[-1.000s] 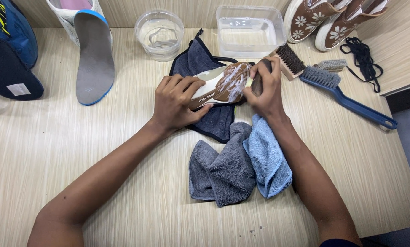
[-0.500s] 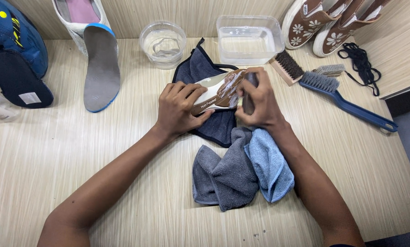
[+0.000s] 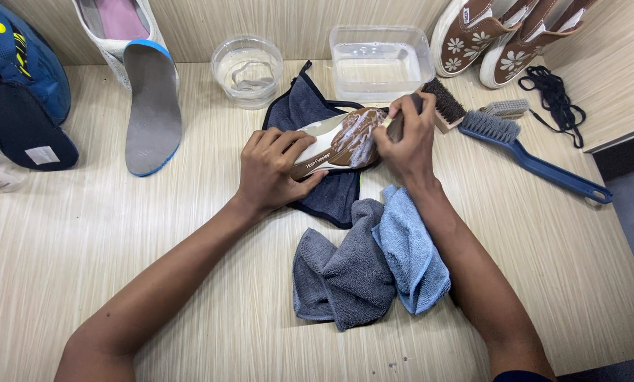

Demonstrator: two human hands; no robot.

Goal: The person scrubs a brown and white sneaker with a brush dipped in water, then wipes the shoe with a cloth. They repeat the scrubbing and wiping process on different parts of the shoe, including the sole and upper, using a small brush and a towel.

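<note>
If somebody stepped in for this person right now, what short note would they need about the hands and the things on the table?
Left hand: pressed flat on the brown and white shoe insole, pinning it down.
Right hand: closed around a small dark brush, bristles on the insole's brown end.
The insole lies on a dark blue cloth spread over the pale wooden table.
Done: white foam already streaks the insole's brown half.
Left: the white half shows no foam. The grey towel and light blue towel lie bunched just below; the clear rectangular water tub stands behind.
</note>
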